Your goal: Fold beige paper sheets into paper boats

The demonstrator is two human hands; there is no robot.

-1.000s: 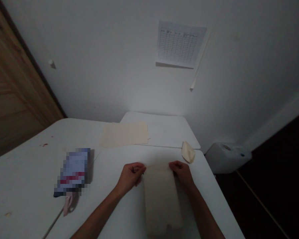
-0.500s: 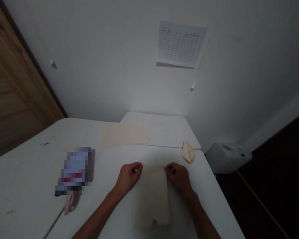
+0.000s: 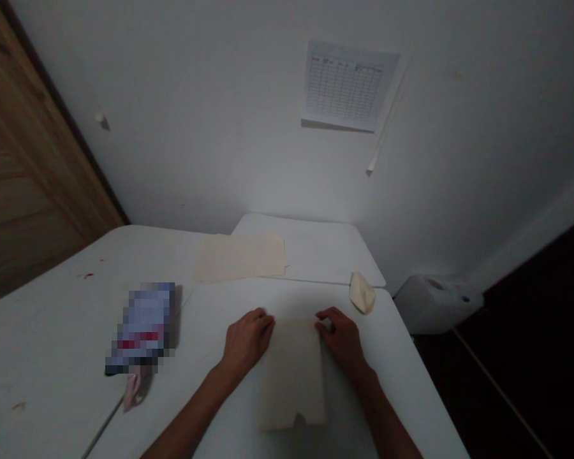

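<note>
A beige paper bag lies flat in front of me, with a small notch in its near edge. My left hand is closed, thumb and fingers pinched at the bag's far left corner. At the far right corner, my right hand has its fingers curled and its thumb and index fingertips close together on the edge. A small folded piece of beige paper sits beyond my right hand. Flat beige paper pieces rest farther back on the left.
The white table meets a second white surface by the wall. A blurred-out bluish packet with a pinkish strap lies left. A printed sheet hangs on the wall. A whitish plastic container stands right of the table.
My left hand has turned slightly, its fingers closing down at the corner. The gap between my right thumb and index finger looks a little different. The bag's near edge has shifted slightly away from me.
</note>
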